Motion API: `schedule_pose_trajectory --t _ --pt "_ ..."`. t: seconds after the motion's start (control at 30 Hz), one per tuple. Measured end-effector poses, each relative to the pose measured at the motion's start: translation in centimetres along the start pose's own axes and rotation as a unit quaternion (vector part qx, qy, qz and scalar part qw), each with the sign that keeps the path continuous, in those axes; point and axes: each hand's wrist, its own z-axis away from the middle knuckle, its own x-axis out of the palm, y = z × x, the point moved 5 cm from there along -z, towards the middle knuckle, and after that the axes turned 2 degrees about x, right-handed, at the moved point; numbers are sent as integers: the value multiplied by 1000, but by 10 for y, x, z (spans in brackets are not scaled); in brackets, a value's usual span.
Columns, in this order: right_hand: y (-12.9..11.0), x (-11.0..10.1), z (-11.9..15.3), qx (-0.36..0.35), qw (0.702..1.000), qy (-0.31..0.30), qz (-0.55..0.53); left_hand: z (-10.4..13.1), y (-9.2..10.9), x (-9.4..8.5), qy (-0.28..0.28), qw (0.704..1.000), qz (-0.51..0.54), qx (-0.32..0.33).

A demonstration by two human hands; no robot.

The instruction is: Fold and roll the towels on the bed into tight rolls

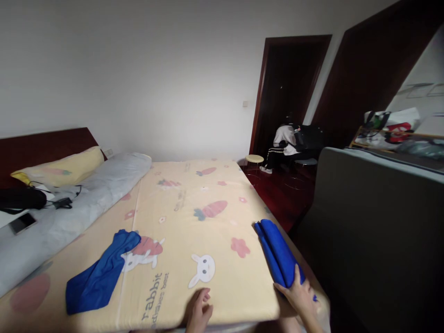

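Blue roll point(277, 249) is lying at the right edge of the bed point(249, 289). The right hand point(301, 292) is spreading fingers over its near end; whether gripping, I cannot tell. The left hand point(200, 311) is curling loosely, empty. Steadying seems the step; the next move is probably needing firmer hold.

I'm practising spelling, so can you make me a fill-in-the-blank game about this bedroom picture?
1. The long, rolled, bright-blue fabric bundle is touched by the person's ____ hand.
2. The cream, printed fabric sheet shows ____ as its biggest readable word.
3. The round, pale-yellow stool stands on a floor coloured dark ____.

Missing words: right; rabbit; red.
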Motion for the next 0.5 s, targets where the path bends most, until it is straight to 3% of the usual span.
schedule_pose_trajectory --t 0.37,0.5 --pt "-11 -22 0 -32 997 -23 69 -1 4 -2 -6 1000 -17 24" --pt "-1 -42 -6 -39 997 -30 52 -1 5 -2 8 1000 1 11"
